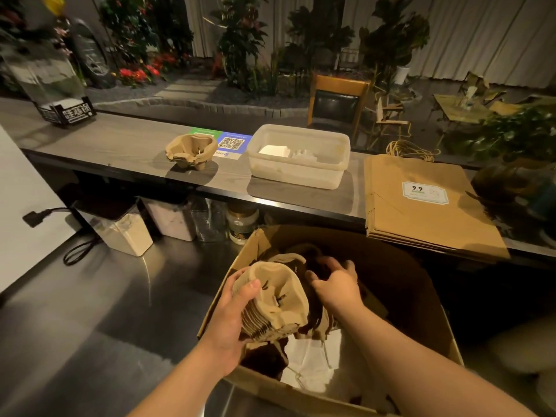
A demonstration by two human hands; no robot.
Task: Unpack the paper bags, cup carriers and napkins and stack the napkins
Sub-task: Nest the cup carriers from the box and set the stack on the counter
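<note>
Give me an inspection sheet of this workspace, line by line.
Surface: grey wood-grain counter above a steel worktop.
Job's things: open brown cardboard box; stack of moulded pulp cup carriers; second carrier stack; flat brown paper bags.
Clutter: translucent plastic tub; QR code sign; storage jars.
Grippers: left hand grips carriers; right hand reaches into box.
Cables: black cord.
Surroundings: plants, wooden chair.

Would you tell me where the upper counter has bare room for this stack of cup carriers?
Bare wood lies left of the cup carriers, toward the black sign holder. Rightward it is crowded: plastic tub, then paper bags.
</note>
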